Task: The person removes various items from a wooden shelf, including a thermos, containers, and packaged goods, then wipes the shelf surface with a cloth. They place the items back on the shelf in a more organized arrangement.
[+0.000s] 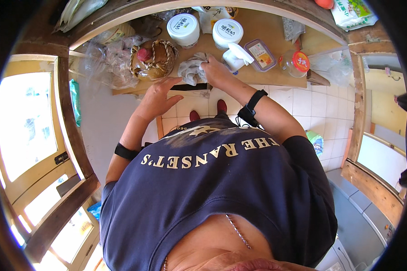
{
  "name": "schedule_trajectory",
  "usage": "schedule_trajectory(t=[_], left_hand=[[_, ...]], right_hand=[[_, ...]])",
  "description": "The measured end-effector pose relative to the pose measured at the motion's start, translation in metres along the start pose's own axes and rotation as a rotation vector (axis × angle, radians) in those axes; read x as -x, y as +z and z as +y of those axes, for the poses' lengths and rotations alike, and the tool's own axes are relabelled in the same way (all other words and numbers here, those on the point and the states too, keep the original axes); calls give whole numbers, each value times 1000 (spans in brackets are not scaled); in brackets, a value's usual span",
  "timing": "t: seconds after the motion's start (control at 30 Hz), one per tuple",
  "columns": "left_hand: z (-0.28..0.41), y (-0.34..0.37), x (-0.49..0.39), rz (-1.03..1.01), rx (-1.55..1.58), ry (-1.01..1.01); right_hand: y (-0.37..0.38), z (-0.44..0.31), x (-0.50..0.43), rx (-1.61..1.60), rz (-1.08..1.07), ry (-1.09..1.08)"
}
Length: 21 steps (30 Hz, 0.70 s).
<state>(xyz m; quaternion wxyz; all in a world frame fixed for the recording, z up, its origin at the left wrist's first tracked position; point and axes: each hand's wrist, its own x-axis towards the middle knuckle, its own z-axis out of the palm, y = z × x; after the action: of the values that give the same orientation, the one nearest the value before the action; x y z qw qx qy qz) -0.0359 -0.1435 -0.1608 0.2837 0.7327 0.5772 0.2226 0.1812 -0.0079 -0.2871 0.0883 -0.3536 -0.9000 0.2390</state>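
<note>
My right hand [215, 71] grips a crumpled grey-white cloth [191, 69] on the wooden shelf [268, 79], close to its front edge. Just in front of that edge, my left hand [162, 95] is empty, its thumb and fingers apart. Nearest to it stands a rounded brown jar [159, 69] bound with braided rope and topped with a red stopper. Behind the cloth are two white lidded plastic tubs, one on the left [183, 30] and one on the right [228, 33]. A small white container [235, 57] with its flip lid raised sits right of my right hand.
Further right lie a clear plastic box [260, 55] with a purple rim and a glass jar [294, 63] with a red lid. Crumpled plastic bags [113, 62] crowd the left end. A wooden beam [207, 13] crosses above the shelf's back. White tiles [296, 101] cover the floor.
</note>
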Motion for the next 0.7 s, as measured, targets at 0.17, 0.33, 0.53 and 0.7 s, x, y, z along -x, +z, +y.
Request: schedule_trajectory(t=[0.17, 0.33, 0.53, 0.7], left_hand=[[-6, 4, -1, -25, -10, 11], [-8, 5, -3, -21, 68, -9], [8, -7, -15, 48, 287, -84], [43, -24, -34, 8, 539, -42]], right_hand=[[-19, -9, 7, -255, 223, -162], [-82, -55, 17, -598, 119, 61], [-143, -74, 30, -1304, 117, 71], [-169, -76, 40, -1425, 234, 24]])
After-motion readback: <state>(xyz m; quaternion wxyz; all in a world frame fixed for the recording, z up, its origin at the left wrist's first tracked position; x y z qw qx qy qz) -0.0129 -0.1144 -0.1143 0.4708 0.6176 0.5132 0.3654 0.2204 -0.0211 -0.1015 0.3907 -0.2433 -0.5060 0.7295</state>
